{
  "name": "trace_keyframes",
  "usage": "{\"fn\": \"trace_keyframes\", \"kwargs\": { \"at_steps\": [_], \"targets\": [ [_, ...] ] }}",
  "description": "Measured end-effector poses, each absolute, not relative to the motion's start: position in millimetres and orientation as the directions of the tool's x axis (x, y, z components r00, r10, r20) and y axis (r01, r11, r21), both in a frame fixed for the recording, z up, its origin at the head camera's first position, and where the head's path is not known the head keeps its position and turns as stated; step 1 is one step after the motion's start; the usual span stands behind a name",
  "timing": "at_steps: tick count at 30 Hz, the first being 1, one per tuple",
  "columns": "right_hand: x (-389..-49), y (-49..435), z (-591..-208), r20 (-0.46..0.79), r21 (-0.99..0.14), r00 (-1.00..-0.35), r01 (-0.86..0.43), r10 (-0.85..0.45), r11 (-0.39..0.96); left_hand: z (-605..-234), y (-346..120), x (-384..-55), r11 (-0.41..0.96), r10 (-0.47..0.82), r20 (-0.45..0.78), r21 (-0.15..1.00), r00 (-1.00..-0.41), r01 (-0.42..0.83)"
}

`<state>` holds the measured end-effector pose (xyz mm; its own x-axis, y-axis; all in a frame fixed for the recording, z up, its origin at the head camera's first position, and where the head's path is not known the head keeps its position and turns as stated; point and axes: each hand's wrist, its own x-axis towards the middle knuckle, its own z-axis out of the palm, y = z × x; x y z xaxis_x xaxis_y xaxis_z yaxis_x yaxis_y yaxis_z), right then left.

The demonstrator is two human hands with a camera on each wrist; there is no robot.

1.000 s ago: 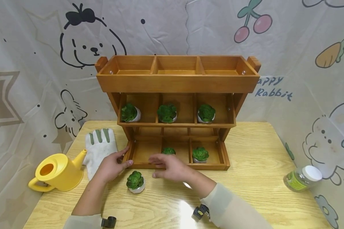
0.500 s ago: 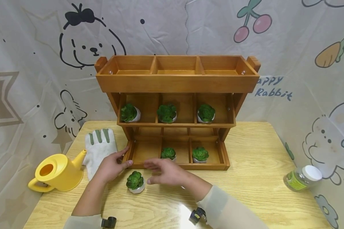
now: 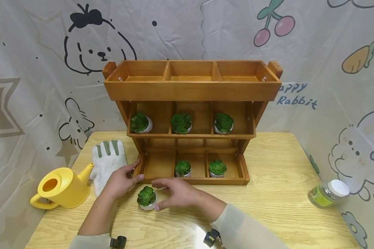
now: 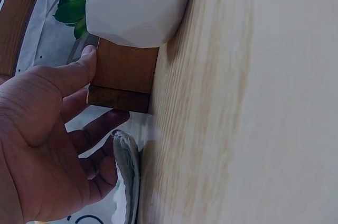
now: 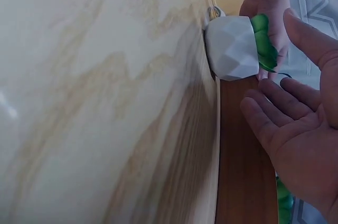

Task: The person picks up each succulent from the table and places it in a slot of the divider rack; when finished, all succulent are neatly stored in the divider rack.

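Observation:
A small potted succulent (image 3: 147, 197) in a white faceted pot stands on the table before the wooden tiered planter stand (image 3: 195, 91). My right hand (image 3: 179, 194) is just right of it, thumb and fingers spread apart with nothing held; in the right wrist view the open palm (image 5: 306, 145) faces the white pot (image 5: 232, 48). At the stand's lower left corner, my left hand (image 3: 121, 180) grips the bottom tray, thumb on the front board (image 4: 124, 68) and fingers round the side. More succulents sit in the middle tier and in the bottom tray's centre (image 3: 183, 167) and right (image 3: 217, 167) compartments.
A yellow watering can (image 3: 63, 186) stands on the left, next to a white glove (image 3: 109, 159) with green fingertips. On the right is a clear jar (image 3: 328, 193) with a white lid. A patterned cloth (image 3: 187, 31) hangs behind the stand.
My right hand has moved left and toward me, from the bottom tray's front edge to beside the succulent on the table. The centre succulent has come into view. My left hand stays put.

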<state>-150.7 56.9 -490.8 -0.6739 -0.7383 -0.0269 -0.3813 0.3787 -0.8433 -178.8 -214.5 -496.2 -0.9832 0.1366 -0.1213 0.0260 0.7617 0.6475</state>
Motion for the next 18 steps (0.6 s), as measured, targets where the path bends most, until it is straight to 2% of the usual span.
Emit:
{"fn": "trace_keyframes", "kwargs": {
  "at_steps": [18],
  "targets": [
    [-150,45,-499,-0.086,-0.797,-0.667,-0.399,-0.740,0.453,-496,-214,-179,0.772,0.136,-0.120,0.635,-0.983,0.029]
  ]
}}
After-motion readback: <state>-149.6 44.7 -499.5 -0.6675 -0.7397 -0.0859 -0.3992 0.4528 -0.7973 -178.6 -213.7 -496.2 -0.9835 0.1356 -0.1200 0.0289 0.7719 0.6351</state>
